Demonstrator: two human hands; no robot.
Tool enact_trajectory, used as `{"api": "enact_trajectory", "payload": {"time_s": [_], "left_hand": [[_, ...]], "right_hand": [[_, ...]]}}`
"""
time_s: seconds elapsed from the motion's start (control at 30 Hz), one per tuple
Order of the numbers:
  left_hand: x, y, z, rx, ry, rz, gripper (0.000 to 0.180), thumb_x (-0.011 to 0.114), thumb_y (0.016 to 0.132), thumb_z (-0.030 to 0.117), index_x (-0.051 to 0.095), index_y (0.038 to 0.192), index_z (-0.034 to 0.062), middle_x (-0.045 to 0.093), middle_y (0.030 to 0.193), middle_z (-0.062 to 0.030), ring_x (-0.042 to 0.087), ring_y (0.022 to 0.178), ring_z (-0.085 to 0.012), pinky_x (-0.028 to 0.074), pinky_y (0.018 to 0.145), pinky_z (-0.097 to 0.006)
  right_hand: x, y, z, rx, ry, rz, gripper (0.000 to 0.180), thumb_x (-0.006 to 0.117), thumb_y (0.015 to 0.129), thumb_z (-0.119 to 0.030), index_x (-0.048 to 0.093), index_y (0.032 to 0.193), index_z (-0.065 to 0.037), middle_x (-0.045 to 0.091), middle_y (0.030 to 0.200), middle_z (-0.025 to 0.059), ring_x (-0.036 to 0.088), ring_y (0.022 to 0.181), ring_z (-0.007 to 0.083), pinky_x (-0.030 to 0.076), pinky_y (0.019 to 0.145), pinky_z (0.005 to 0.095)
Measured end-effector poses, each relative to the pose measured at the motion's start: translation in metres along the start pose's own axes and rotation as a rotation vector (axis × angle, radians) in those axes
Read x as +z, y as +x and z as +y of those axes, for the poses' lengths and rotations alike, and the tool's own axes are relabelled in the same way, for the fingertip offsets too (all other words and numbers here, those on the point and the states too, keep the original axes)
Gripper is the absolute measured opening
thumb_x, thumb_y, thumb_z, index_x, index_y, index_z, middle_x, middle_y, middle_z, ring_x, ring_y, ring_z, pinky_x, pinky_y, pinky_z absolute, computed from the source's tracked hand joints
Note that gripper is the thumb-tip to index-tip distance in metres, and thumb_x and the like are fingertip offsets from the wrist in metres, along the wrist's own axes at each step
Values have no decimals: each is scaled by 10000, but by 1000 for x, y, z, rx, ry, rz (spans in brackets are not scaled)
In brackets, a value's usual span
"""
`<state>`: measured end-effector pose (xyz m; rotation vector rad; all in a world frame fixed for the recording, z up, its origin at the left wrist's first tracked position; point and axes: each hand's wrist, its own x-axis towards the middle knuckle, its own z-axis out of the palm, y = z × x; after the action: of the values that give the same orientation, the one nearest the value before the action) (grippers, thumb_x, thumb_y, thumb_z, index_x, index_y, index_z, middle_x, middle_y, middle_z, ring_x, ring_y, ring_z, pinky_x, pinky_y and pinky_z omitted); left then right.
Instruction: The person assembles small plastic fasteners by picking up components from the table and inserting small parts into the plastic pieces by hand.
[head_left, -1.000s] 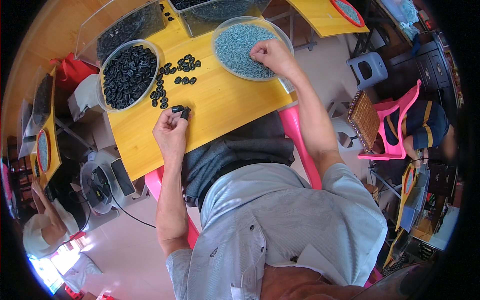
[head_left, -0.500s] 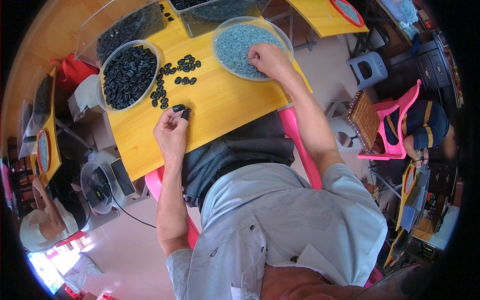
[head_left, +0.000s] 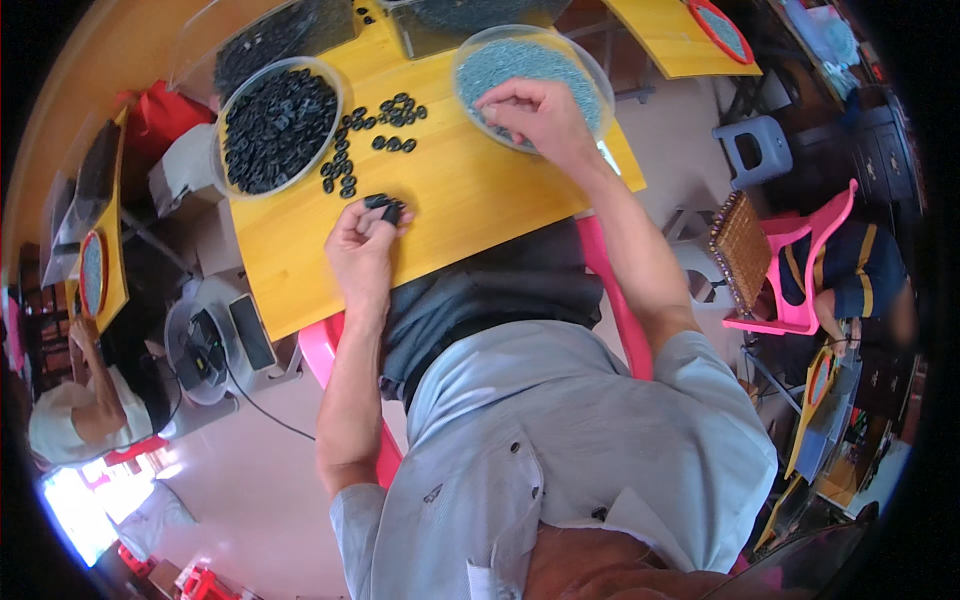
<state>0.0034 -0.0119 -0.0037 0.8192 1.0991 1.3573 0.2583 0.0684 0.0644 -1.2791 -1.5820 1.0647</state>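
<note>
One black piece (head_left: 400, 206) clamped in left grip (head_left: 364, 236), right grip (head_left: 543, 117) unclear over screws (head_left: 520, 62), small shirt mark (head_left: 432, 493)

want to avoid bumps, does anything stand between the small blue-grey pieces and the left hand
Only the rim of the clear bowl around the blue-grey pieces visibly does; past it, the yellow tabletop runs to the left hand. The loose black pieces lie off to the far side.

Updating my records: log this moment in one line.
left hand: black fingertip covers, above table | right hand: over tub of bluish pieces
</note>
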Motion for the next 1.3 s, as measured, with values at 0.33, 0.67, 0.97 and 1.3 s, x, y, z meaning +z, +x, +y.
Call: {"api": "enact_trajectory", "payload": {"time_s": [0.33, 0.67, 0.97, 1.3], "left_hand": [[8, -3, 2, -27, -69, -9, 159, 539, 881, -89, 602, 1025, -63, 712, 923, -138, 704, 836, -186, 570, 776, -287], [8, -4, 2, -11, -111, 0, 136, 555, 887, -87, 606, 1009, -61, 711, 909, -133, 700, 825, -170, 567, 760, -274], [8, -3, -2, 2, -90, 15, 129, 570, 878, -87, 604, 1000, -63, 710, 896, -132, 692, 805, -155, 550, 765, -255], [8, -1, -9, 73, 9, 3, 155, 579, 857, -114, 615, 1003, -80, 712, 870, -108, 670, 780, -97, 519, 748, -200]], "right_hand": [[87, -31, 5, 37, 204, -185, 191, 680, 880, -139, 730, 986, 12, 672, 736, -6, 558, 629, 16, 410, 533, 187], [99, -37, -1, 17, 285, -190, 159, 641, 898, -52, 707, 997, 54, 716, 811, 61, 668, 715, 75, 506, 630, 200], [105, -38, 20, -44, 101, -113, 145, 676, 864, -75, 724, 950, 31, 708, 758, 46, 625, 655, 50, 472, 591, 205], [94, -32, 25, -62, 11, -163, 147, 697, 844, -111, 736, 930, 1, 650, 625, 5, 509, 530, 44, 402, 509, 236]]}}
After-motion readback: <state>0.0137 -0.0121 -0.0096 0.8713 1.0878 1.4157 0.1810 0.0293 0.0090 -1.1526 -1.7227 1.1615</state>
